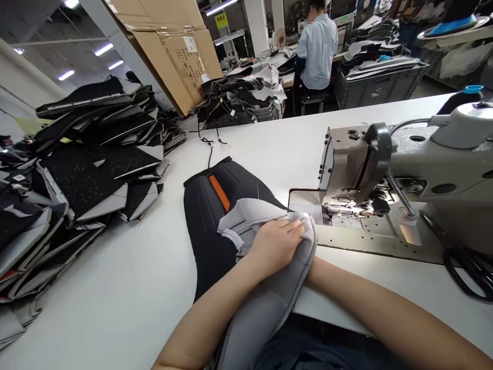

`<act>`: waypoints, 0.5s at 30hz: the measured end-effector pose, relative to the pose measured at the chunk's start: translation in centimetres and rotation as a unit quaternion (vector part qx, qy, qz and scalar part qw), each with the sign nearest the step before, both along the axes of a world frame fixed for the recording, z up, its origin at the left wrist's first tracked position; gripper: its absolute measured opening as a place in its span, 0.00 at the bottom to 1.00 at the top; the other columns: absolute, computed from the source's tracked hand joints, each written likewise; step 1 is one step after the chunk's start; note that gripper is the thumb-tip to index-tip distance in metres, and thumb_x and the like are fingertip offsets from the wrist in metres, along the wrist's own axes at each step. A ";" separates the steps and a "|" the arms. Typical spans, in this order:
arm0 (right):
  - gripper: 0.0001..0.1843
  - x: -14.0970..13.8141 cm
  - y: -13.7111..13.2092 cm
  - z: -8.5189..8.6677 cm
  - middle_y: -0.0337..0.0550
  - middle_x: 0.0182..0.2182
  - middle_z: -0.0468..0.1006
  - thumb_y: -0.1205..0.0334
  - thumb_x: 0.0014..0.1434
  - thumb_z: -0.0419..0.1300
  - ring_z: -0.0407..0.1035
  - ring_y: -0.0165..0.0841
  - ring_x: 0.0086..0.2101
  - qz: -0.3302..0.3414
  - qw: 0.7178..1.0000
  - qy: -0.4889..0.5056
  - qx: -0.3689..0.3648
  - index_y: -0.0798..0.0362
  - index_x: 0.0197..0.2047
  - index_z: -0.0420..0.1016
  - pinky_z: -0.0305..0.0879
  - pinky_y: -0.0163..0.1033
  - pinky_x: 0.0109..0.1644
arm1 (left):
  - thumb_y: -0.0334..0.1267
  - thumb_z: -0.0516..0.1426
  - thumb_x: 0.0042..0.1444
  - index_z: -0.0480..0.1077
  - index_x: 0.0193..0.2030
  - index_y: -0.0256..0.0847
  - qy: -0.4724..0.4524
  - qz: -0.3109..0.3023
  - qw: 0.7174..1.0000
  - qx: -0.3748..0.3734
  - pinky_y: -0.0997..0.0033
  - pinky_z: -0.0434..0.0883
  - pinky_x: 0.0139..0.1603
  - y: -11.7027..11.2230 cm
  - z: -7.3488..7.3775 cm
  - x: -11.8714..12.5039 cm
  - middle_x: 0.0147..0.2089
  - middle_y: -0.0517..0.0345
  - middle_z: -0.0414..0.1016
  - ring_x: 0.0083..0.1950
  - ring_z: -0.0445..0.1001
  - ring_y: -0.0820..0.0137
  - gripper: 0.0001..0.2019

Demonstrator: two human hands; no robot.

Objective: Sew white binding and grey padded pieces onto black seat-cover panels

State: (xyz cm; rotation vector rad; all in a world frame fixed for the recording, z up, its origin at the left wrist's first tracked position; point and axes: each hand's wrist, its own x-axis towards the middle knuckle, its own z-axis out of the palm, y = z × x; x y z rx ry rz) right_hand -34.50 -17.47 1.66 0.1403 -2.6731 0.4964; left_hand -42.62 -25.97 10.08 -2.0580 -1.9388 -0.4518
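Industrial sewing machine [358, 169] right on the worktable [115, 313], stacked fabric panels [80, 180] left, cardboard cartons [173, 56] behind.

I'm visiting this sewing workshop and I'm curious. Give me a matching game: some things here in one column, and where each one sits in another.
Things:
1. left hand
2. orange strip
3. black-handled scissors
4. pile of black and grey pieces

Places:
A. beside the sewing machine
B. on the black fabric panel
C. at the left of the white table
D. on the grey padded piece

Pairs: 1-D, 2-B, 3-A, 4-C

matt mesh cloth [265, 308], smooth wht tbltop [127, 308]
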 end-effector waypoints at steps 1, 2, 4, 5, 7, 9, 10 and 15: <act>0.16 1.1 0.3 0.0 0.48 0.52 0.69 0.53 0.65 0.55 0.67 0.37 0.46 0.017 1.000 -0.005 0.001 0.50 0.53 0.69 0.69 0.48 0.49 | 0.33 0.50 0.63 0.72 0.45 0.36 0.007 0.000 0.999 -0.035 0.63 0.75 0.47 0.4 -0.4 0.0 0.49 0.52 0.78 0.46 0.77 0.65 0.11; 0.15 2.3 0.7 0.1 0.48 0.50 0.71 0.53 0.64 0.56 0.68 0.36 0.45 0.038 0.999 -0.011 0.004 0.50 0.51 0.70 0.69 0.48 0.48 | 0.34 0.50 0.63 0.72 0.46 0.37 -0.001 0.004 0.999 -0.054 0.63 0.75 0.47 0.6 -0.8 -0.2 0.49 0.53 0.77 0.46 0.77 0.65 0.11; 0.11 4.6 1.9 0.3 0.46 0.45 0.74 0.57 0.64 0.55 0.69 0.37 0.44 0.090 0.996 -0.022 0.012 0.50 0.47 0.73 0.68 0.48 0.51 | 0.34 0.50 0.64 0.71 0.48 0.38 -0.044 0.012 0.998 -0.038 0.64 0.74 0.50 0.4 -1.1 -0.9 0.51 0.55 0.76 0.48 0.76 0.66 0.12; 0.10 5.6 2.7 0.4 0.46 0.44 0.75 0.61 0.64 0.54 0.69 0.37 0.44 0.106 0.994 -0.021 0.009 0.50 0.46 0.74 0.67 0.48 0.53 | 0.33 0.49 0.64 0.71 0.49 0.38 -0.070 0.015 0.997 -0.012 0.65 0.74 0.52 0.0 -1.2 -1.3 0.52 0.54 0.76 0.50 0.76 0.68 0.12; 0.14 6.9 4.3 0.8 0.47 0.45 0.76 0.68 0.64 0.49 0.69 0.36 0.46 0.083 0.996 -0.004 -0.026 0.51 0.48 0.73 0.66 0.45 0.55 | 0.33 0.49 0.64 0.70 0.49 0.38 -0.110 0.012 0.993 0.035 0.67 0.73 0.53 -0.9 -1.1 -2.0 0.52 0.54 0.76 0.50 0.76 0.69 0.12; 0.19 6.8 5.4 1.0 0.51 0.51 0.73 0.71 0.63 0.46 0.66 0.36 0.51 0.002 0.997 0.025 -0.075 0.55 0.54 0.68 0.66 0.45 0.55 | 0.32 0.50 0.63 0.70 0.49 0.38 -0.127 0.004 0.990 0.057 0.68 0.73 0.53 -1.6 -1.1 -2.4 0.52 0.53 0.76 0.50 0.76 0.70 0.12; 0.20 6.3 5.7 1.0 0.54 0.54 0.70 0.71 0.63 0.46 0.64 0.38 0.53 -0.031 0.995 0.032 -0.089 0.56 0.57 0.66 0.66 0.46 0.55 | 0.32 0.50 0.63 0.70 0.50 0.38 -0.130 0.004 0.990 0.061 0.67 0.73 0.53 -1.9 -1.1 -2.4 0.52 0.53 0.76 0.50 0.75 0.69 0.12; 0.19 1.8 3.1 0.3 0.56 0.56 0.67 0.64 0.61 0.55 0.58 0.47 0.58 0.011 1.000 -0.018 -0.012 0.55 0.56 0.69 0.53 0.60 0.62 | 0.32 0.50 0.63 0.70 0.51 0.38 -0.145 0.011 0.985 0.090 0.67 0.73 0.51 -2.4 -0.3 -1.6 0.53 0.52 0.75 0.50 0.75 0.69 0.12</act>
